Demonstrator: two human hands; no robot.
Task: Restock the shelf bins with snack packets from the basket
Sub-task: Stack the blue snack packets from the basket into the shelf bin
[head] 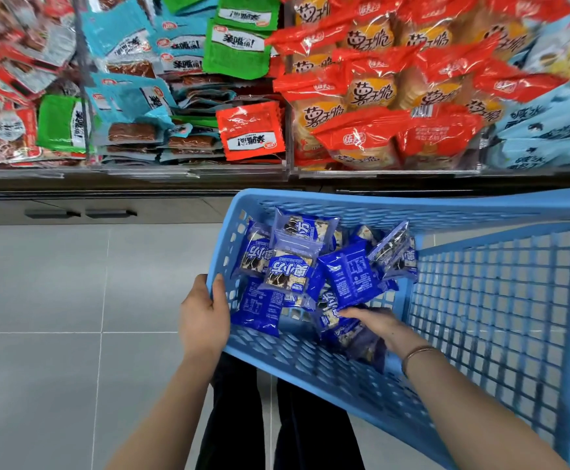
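A person's left hand (205,312) grips the basket (344,202) rim at 9 o'clock. The right hand (377,325) reaches among the blue snack packets (287,270), its grip unclear. Best to take a firm hold before lifting to the shelf bins (378,171) at 12 o'clock.

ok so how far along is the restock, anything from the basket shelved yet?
Done: nothing visible. The shelf bins hold red, green and teal packs, none matching the dark blue packets in the basket.
In hand: left hand grips the basket rim; right hand lies among the dark blue packets, grasp unclear.
Left: the whole pile in the basket.
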